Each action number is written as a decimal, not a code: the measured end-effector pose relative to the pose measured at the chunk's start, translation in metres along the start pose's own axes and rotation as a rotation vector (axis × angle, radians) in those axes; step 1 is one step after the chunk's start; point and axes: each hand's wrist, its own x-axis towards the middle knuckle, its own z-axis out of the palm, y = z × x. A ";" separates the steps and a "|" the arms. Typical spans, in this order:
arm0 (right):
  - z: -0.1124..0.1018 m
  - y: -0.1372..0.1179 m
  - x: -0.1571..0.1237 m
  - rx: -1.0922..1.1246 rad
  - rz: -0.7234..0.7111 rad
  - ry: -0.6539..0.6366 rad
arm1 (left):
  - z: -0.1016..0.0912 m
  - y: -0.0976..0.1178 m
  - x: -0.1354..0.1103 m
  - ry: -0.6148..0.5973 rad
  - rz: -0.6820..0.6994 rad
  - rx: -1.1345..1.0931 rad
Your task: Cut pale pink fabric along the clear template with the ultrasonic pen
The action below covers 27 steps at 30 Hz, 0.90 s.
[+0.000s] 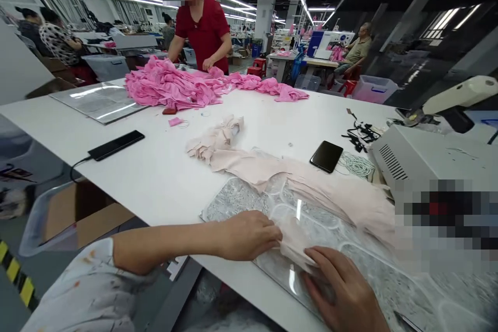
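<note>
Right hand [344,288] touching pale cloth [296,243], grip unclear; left hand [249,235] pinching it.

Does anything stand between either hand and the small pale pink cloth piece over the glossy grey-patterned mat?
Nothing visible does: the left hand and right hand both touch the cloth piece directly. The long pale pink strip of heaped cloth lies beyond it, partly on the mat, not between.
</note>
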 end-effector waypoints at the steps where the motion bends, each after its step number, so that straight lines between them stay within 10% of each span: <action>1: 0.003 0.000 0.002 0.080 0.072 0.001 | -0.005 -0.001 0.002 0.003 -0.026 -0.028; 10: -0.029 -0.017 0.027 0.513 0.790 -0.333 | -0.044 -0.018 0.003 -0.040 -0.216 -0.387; 27: -0.034 -0.018 -0.003 0.686 1.173 -0.350 | -0.025 -0.033 0.041 -0.249 -0.295 -0.187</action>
